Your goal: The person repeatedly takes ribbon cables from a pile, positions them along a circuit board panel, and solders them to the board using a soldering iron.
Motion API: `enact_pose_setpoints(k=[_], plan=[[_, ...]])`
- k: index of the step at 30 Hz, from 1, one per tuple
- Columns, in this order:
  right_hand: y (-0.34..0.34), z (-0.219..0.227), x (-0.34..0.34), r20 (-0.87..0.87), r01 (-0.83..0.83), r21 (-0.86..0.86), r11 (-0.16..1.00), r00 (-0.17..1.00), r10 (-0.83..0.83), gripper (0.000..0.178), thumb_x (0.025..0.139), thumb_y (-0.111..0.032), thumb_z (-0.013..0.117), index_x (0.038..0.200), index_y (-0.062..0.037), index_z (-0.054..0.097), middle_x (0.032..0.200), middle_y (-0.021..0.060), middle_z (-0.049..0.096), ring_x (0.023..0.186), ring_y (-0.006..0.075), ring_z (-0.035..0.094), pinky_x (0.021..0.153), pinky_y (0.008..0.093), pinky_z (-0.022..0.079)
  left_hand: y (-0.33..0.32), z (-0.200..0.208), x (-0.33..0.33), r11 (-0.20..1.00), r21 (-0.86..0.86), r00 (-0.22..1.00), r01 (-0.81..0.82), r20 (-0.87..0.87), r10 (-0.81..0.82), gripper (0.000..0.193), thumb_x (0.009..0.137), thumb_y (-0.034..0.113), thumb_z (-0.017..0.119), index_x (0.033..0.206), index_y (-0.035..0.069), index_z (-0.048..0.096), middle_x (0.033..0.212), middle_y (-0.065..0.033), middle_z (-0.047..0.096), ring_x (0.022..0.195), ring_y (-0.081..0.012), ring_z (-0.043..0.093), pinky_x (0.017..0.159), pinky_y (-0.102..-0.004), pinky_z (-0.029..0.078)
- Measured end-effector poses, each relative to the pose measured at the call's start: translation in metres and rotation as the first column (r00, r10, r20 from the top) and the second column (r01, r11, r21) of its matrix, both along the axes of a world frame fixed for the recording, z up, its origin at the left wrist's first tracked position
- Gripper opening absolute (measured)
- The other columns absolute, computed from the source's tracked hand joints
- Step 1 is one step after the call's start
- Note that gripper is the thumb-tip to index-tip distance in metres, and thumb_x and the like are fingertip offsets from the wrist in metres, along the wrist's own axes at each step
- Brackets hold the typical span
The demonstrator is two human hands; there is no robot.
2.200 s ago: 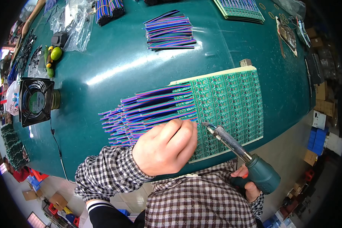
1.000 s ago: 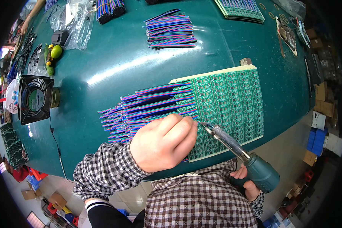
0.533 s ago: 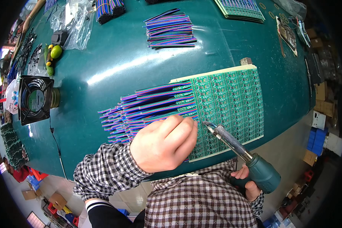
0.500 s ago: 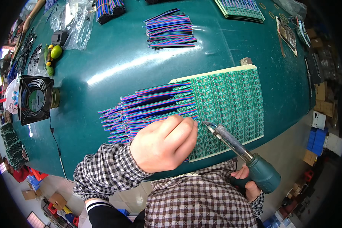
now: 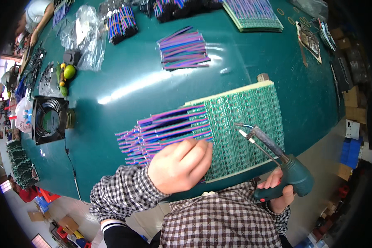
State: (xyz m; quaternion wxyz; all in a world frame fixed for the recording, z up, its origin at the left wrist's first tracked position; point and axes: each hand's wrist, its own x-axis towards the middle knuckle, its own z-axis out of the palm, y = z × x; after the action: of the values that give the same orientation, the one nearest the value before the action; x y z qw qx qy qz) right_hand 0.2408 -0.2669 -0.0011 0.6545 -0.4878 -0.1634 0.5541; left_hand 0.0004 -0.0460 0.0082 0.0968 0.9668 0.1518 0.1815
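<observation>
A green panel of small circuit boards [image 5: 252, 132] lies on a pale yellow backing in front of me. Rows of multicoloured ribbon wires [image 5: 165, 120] run leftward from its left side. My left hand [image 5: 180, 165] is closed over the nearer wires at the panel's left part; its thumb and fingertips are hidden, so what it pinches does not show. Around the handle of a dark green pistol-shaped soldering gun [image 5: 299, 175] my right hand [image 5: 279, 192] is wrapped. The gun's metal tip and thin feed tube hover over the middle of the panel, seemingly apart from it.
A loose stack of ribbon wires [image 5: 184, 49] lies beyond the panel. Further back are wire bundles [image 5: 122, 25] and wired panels [image 5: 254, 14]. A small metal block [image 5: 262, 77] touches the panel's far edge. At left stands a black fan [image 5: 50, 120] with a trailing cord.
The soldering gun's tip has lifted away from the wire ends and shifted right and farther over the panel. My left hand stays closed by the wires. The whole view has tilted slightly.
</observation>
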Motion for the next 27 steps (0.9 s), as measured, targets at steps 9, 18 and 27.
enact_pose_setpoints(k=[9, 18, 27], plan=[[0.033, -0.006, 0.031, 0.176, 0.187, 0.122, 0.975, 0.963, -0.206, 0.060, 0.101, -0.052, 0.053, 0.118, 0.0051, 0.047, 0.078, 0.0062, 0.052, 0.068, 0.0158, 0.060, 0.061, 0.0354, 0.064, 0.087, 0.037, 0.028, 0.916, -0.372, 0.979, -0.150, 0.074, 0.191, 0.025, 0.076, -0.007, 0.067, 0.100, 0.002, 0.069, 0.102, -0.0143, 0.066, 0.094, -0.0331, 0.067, 0.081, -0.0397, 0.055], [0.035, -0.010, 0.032, 0.124, 0.209, 0.130, 0.969, 0.967, -0.225, 0.060, 0.100, -0.053, 0.054, 0.117, 0.0043, 0.047, 0.078, 0.0059, 0.051, 0.069, 0.0156, 0.061, 0.059, 0.0344, 0.064, 0.133, -0.040, 0.047, 0.888, -0.365, 0.955, -0.278, -0.006, 0.297, 0.012, 0.082, 0.006, 0.074, 0.090, 0.004, 0.065, 0.087, -0.0111, 0.060, 0.078, -0.0283, 0.064, 0.071, -0.0380, 0.053], [0.035, -0.011, 0.032, 0.113, 0.168, 0.113, 0.979, 0.977, -0.181, 0.059, 0.101, -0.051, 0.055, 0.118, 0.0047, 0.048, 0.079, 0.0062, 0.053, 0.071, 0.0165, 0.062, 0.061, 0.0359, 0.064, 0.147, -0.053, 0.051, 0.909, -0.314, 0.951, -0.274, 0.053, 0.305, 0.015, 0.082, 0.009, 0.073, 0.090, 0.003, 0.062, 0.087, -0.0117, 0.060, 0.082, -0.0297, 0.063, 0.072, -0.0394, 0.052]])
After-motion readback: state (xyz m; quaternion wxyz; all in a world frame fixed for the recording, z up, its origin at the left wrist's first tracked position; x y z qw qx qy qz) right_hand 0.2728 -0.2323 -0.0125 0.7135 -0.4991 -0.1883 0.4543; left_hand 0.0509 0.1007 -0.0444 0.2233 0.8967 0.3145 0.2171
